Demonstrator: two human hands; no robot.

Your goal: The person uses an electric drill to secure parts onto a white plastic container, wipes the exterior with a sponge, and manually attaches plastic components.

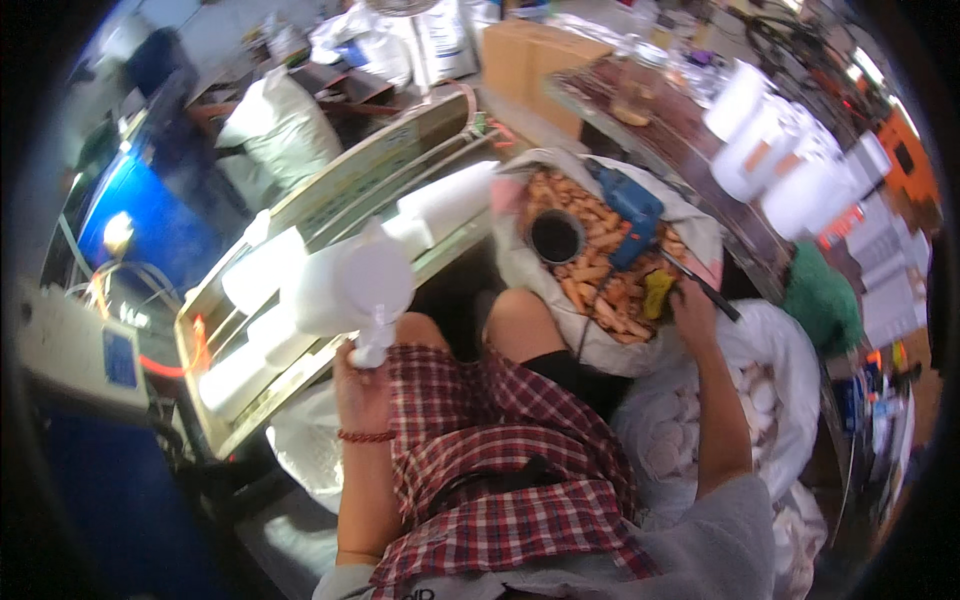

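My left hand [361, 392] is closed around the narrow end of a white plastic bottle-like container [345, 283], which is tilted over a wooden crate. At the sack, my right hand [693, 312] is beside a yellow object [657, 292] and a black rod-like handle [712, 290]; its fingers are too blurred to show whether they grip anything. The open white sack [515, 205] holds many small orange-brown pieces [598, 285]. A blue power drill [630, 212] and a dark round cup [556, 238] lie on top of them.
More white cylinders [445, 198] lie in the long wooden crate [400, 150]. Right of my legs sits a white bag [790, 345] of pale round pieces. A table [690, 135] carries a jar [637, 88] and white containers [745, 160]. A blue drum [145, 225] stands left.
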